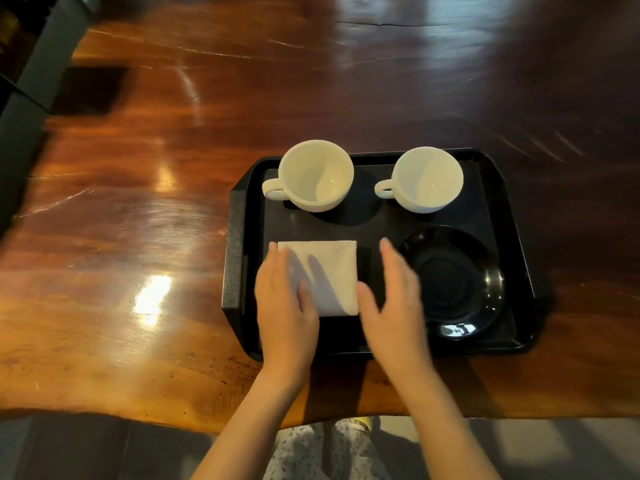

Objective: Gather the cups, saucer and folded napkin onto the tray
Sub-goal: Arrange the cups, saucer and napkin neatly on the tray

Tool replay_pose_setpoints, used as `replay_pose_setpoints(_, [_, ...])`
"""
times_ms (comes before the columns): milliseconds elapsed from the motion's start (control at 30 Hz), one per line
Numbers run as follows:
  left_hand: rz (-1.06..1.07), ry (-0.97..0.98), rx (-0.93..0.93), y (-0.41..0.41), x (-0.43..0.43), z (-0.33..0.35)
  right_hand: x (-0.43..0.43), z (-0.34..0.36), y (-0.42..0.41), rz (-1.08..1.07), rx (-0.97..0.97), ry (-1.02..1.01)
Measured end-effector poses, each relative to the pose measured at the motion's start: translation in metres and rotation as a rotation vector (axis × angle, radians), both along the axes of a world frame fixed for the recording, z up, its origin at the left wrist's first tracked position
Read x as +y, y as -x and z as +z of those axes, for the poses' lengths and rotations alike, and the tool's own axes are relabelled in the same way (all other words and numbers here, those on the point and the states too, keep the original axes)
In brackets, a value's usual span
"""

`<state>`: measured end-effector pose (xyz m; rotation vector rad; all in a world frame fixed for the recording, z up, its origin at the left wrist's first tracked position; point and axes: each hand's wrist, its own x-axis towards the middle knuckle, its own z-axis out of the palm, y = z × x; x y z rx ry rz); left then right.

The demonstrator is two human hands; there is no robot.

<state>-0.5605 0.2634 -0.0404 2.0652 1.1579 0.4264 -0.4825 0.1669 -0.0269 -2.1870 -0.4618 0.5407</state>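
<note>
Surface: a polished reddish wooden table (145, 202) with glare patches; grey floor shows at the near edge.
Tray: a black plastic tray (235, 237) with a raised rim, near the table's front edge; it already bears all four items, so the gathering looks done apart from tidying.
Saucer: a glossy black saucer (457, 282) in the tray's near right corner, empty; probably slick and breakable, best lifted by its rim.
Left cup: a white cup (315, 174) at the far left, upright, handle pointing left, nothing inside; rigid, fragile, take by the handle.
Right cup: a matching white cup (427, 180) at the far right, also empty, well apart from the first.
Napkin: a folded white napkin (332, 268) lying flat, near left, just beside the saucer; light and limp, so press or pinch an edge.
Left hand: left hand (284, 306) spread flat, fingers on the napkin's left edge, gripping nothing.
Right hand: right hand (394, 299) open and blurred, apparently hovering between napkin and saucer.
</note>
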Motion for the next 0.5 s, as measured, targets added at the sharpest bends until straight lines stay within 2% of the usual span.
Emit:
replay_pose_setpoints(67, [-0.116,0.024,-0.059,-0.003,-0.02,0.006,-0.026,0.007,-0.022,-0.108,-0.096,0.033])
replay_pose_setpoints(133, [-0.201,0.199,-0.062,-0.012,-0.046,0.012,-0.053,0.006,-0.045,-0.221,-0.095,0.11])
replay_pose_setpoints(233, [-0.255,0.464,-0.032,-0.027,-0.079,0.013,-0.076,-0.002,-0.062,-0.264,-0.042,0.173])
replay_pose_setpoints(500, [-0.261,0.522,0.01,-0.037,-0.096,0.009,-0.075,-0.009,-0.062,-0.319,-0.057,0.184])
